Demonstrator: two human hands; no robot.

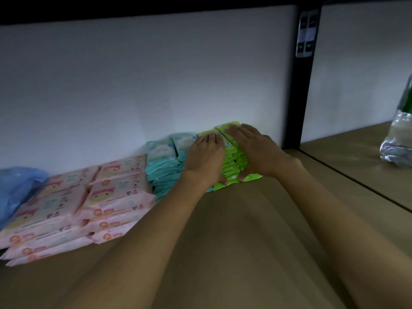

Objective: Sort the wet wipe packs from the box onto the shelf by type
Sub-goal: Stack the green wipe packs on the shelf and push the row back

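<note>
Two hands bracket the green packs (231, 162) on the wooden shelf (223, 219): left hand (206, 156) and right hand (256, 150) lie flat on top, fingers straight, thumbs at the front edge. Risk (my judgement): uneven pressing could slide the slick stacks sideways into the teal packs (162, 166), mixing types. Long axes run toward the back wall (133, 85), short ends facing out.

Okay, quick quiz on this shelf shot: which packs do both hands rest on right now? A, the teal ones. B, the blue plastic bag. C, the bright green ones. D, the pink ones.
C: the left hand and right hand both lie with flat fingers on the green packs, right of the teal packs and pink packs.
</note>
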